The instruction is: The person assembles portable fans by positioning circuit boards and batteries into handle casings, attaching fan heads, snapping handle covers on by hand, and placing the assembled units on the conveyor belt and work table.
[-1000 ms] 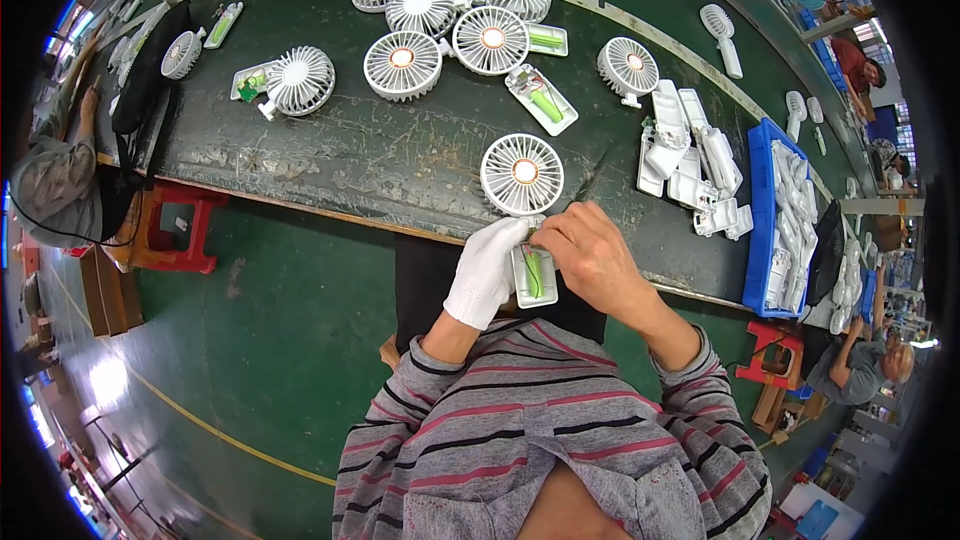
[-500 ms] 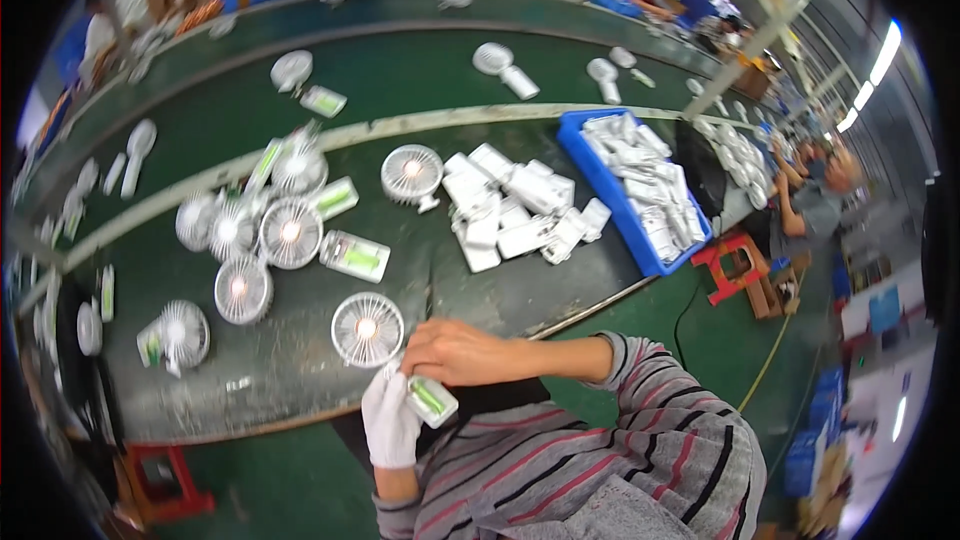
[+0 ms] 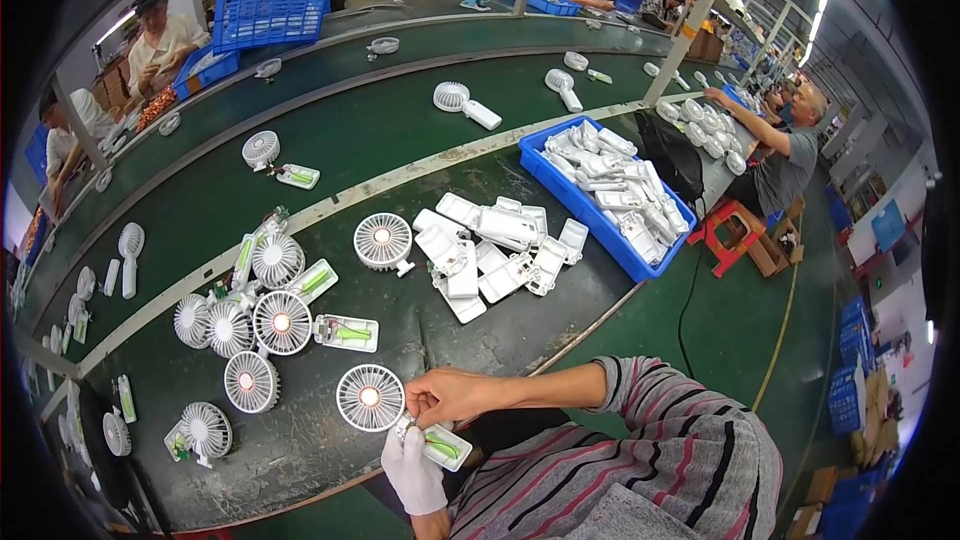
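My left hand [image 3: 412,470], in a white glove, is closed on a white fan handle shell [image 3: 447,447] with a green battery in it. Just beyond, a round white fan head [image 3: 370,398] with an orange centre lies at the table's near edge. My bare right hand [image 3: 455,395] has its fingers pinched at the neck between fan head and shell. Whatever is between those fingertips is too small to make out. To the left are several more fan heads [image 3: 282,321], some with open battery shells [image 3: 347,333] attached.
A pile of white handle shells [image 3: 490,240] lies mid-table, beside a blue crate [image 3: 590,202] full of similar pieces. Beyond a pale rail [image 3: 400,165], a green conveyor [image 3: 360,110] carries spaced-out fans. At right, another person [image 3: 790,140] sits near a red stool [image 3: 728,238].
My view has tilted upward, so the table and fans appear lower in the picture. Both hands stay at the same fan, the right fingers now pinched closer to its neck.
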Available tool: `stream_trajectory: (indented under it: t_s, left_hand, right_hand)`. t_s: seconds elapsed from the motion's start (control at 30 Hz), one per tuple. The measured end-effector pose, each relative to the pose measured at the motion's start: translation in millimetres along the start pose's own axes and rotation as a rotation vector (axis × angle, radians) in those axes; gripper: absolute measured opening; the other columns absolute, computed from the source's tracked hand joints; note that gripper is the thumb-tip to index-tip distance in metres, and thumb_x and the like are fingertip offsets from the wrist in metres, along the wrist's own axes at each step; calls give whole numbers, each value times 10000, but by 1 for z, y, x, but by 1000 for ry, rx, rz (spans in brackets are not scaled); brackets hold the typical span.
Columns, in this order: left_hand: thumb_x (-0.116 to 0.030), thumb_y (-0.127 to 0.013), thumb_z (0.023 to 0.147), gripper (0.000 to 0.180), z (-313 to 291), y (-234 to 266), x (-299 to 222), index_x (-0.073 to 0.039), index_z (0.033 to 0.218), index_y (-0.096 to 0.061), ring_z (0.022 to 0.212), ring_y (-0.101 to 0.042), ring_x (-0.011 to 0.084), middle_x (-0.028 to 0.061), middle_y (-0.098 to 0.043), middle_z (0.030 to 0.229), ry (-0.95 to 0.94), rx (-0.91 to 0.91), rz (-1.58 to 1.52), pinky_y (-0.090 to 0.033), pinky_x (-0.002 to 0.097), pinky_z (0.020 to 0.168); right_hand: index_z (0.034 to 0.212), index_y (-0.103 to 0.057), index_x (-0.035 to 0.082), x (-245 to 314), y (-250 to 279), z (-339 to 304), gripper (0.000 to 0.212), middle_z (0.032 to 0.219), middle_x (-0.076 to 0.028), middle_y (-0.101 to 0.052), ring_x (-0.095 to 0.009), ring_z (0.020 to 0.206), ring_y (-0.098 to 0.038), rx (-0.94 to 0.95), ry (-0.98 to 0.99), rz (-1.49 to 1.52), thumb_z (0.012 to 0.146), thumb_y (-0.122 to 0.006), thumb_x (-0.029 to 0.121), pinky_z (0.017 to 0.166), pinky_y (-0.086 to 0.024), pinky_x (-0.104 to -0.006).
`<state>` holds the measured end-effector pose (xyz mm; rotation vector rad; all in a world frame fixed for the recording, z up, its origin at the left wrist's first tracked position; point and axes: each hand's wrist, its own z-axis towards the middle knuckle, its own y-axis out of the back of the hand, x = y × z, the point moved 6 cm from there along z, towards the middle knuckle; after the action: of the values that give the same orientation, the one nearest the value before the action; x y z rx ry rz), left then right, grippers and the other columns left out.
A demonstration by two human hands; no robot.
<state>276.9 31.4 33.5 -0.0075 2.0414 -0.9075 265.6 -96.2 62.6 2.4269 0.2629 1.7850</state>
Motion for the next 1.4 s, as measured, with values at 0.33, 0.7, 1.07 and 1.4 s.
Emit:
stream_trajectory:
  t_s: [0.33, 0.7, 1.07, 1.4]
  left_hand:
    - [-53, -464, 906, 259, -5, 7, 4, 78, 1123, -518, 874, -636, 251, 146, -598, 1031, 43, 26, -57, -535, 365, 776]
    - [-79, -529, 903, 227, 17, 18, 12, 66, 1070, -579, 922, -598, 168, 120, -624, 1024, -10, -161, -267, -470, 290, 809]
    - [-55, -533, 892, 239, 13, 16, 12, 57, 1103, -543, 956, -605, 235, 159, -621, 1063, -73, -186, -398, -487, 343, 839]
    - [-18, -559, 879, 213, 16, 17, 15, 49, 1081, -569, 952, -602, 199, 151, -637, 1059, -132, -189, -472, -469, 300, 831]
  right_hand:
    - [816, -607, 27, -15, -6, 13, 192, 665, -22, -598, -97, 613, -540, 79, 48, -59, 727, -734, 141, 533, -424, -273]
    - [892, -600, 0, 26, -8, -27, 140, 736, -22, -603, -61, 650, -521, -276, 121, -180, 827, -665, 106, 585, -438, -230]
    - [928, -597, 13, 25, -33, -42, 164, 630, -30, -562, -88, 562, -516, -353, 180, -266, 794, -669, 73, 533, -422, -248]
    - [805, -642, 10, 26, -23, -31, 56, 665, -69, -598, -160, 533, -565, -544, 331, -537, 770, -667, 45, 472, -424, -283]
